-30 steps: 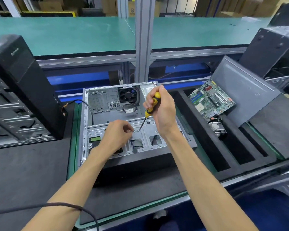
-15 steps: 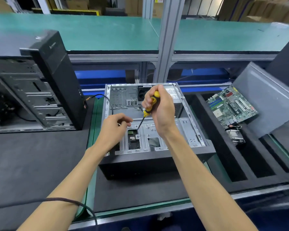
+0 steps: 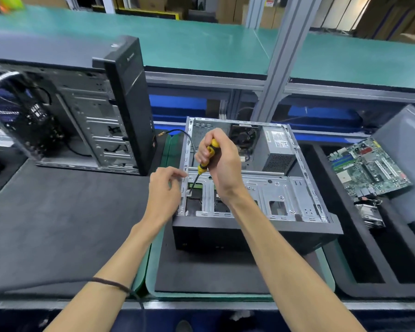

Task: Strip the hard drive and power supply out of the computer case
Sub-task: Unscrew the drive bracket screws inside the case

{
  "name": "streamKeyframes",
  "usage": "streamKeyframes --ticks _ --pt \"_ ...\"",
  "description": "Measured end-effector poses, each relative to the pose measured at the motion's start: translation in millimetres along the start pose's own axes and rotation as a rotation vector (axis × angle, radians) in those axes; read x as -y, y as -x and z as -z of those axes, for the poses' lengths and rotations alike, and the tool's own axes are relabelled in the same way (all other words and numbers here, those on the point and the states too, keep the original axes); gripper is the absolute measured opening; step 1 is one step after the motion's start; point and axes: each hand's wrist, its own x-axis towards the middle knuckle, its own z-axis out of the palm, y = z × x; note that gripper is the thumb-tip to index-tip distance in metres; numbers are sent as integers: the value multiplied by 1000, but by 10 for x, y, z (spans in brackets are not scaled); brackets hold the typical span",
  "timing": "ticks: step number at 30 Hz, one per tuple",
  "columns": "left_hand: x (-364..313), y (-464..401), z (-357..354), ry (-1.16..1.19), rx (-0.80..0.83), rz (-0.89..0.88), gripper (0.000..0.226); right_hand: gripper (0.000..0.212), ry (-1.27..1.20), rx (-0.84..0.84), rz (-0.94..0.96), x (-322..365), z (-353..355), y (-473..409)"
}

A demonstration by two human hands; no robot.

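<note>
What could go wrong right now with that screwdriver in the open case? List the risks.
1. The screwdriver tip sits on a screw at the drive bracket's left edge. If it slips, it may jab the left hand right beside it.
2. Once loosened, the screw could drop through the bracket's openings into the case and be hard to reach.
3. The right hand grips the handle from above at a tilt, so the tip could strip the head.

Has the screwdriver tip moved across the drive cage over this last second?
Yes. The screwdriver tip has shifted left along the drive cage, from its middle openings to a screw at the left edge.
</note>
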Motion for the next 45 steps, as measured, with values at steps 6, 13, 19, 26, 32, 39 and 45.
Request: streamKeyframes --ticks 6,13,19,26,32,39,45 --pt "22 67 -78 34 19 73 29 37 35 -5 -1 -79 -35 -30" --pt "9 66 -70 50 22 85 27 38 24 -12 19 -81 -34 -60" --pt "18 54 -82 48 18 101 27 34 35 8 7 -79 -49 -75" --pt "25 43 -88 52 21 107 26 28 103 17 10 -111 -46 -96" --pt "16 50 -96 63 11 97 27 12 132 13 -63 -166 -78 -137" --pt "34 53 -112 57 3 91 27 22 95 49 -57 -142 -20 -138" --pt "57 44 -150 57 -17 72 27 27 -26 94 -96 -129 -45 -162"
